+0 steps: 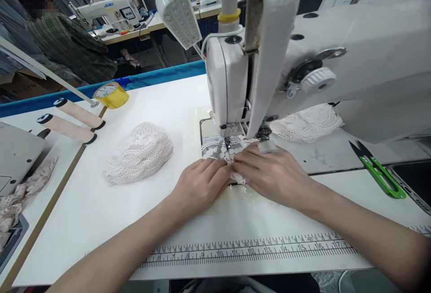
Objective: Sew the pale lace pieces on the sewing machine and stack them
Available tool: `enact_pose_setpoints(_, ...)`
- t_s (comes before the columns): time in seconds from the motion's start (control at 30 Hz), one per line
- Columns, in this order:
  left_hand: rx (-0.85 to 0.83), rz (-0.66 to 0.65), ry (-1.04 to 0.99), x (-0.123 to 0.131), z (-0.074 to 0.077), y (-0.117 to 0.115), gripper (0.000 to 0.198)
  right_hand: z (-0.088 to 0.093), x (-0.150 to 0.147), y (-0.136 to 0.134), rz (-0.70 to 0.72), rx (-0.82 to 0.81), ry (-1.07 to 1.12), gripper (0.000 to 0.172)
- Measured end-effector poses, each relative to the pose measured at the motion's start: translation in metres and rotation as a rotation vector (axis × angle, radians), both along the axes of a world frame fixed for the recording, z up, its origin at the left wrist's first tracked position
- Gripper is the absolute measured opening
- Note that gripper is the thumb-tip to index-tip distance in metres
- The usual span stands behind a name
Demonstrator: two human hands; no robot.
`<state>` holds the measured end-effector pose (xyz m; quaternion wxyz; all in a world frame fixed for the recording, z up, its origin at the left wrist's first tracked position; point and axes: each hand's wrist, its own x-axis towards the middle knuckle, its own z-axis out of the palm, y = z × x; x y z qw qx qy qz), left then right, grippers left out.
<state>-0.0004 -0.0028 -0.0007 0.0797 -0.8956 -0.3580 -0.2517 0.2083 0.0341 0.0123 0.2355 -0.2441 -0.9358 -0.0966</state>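
A strip of white lace lies under the presser foot of a white sewing machine. My left hand is closed on the lace just in front and left of the foot. Against it, my right hand grips the same lace from the right, fingers bent close to the needle area. The fingertips of both hands meet and hide part of the lace. To the left rests a heap of white lace, and another lace pile sits behind the machine head.
Green thread snips lie at the right beside a dark phone-like object. Yellow tape and two thread cones stand at the left. A printed ruler runs along the front edge. A person sits in the background.
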Motion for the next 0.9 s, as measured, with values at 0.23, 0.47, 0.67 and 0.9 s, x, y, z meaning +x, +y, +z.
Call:
enact_pose_setpoints(0.23, 0.076, 0.042, 0.204, 0.0001, 0.0007, -0.0040, 0.032, -0.0011, -0.0004, -0.0033, 0.029, 0.068, 0.023, 0.030)
enact_pose_setpoints(0.47, 0.107, 0.035, 0.224, -0.0005, -0.0001, -0.0038, 0.030, -0.0017, -0.0005, -0.0035, 0.028, 0.069, 0.028, 0.033)
enact_pose_setpoints(0.67, 0.113, 0.042, 0.218, -0.0010, 0.0012, -0.0016, 0.029, -0.0035, -0.0009, -0.0020, 0.023, 0.078, 0.030, 0.033)
enact_pose_setpoints(0.9, 0.082, 0.067, 0.195, -0.0006, -0.0009, 0.0041, 0.031, -0.0051, 0.0006, 0.0028, 0.005, 0.080, 0.019, 0.035)
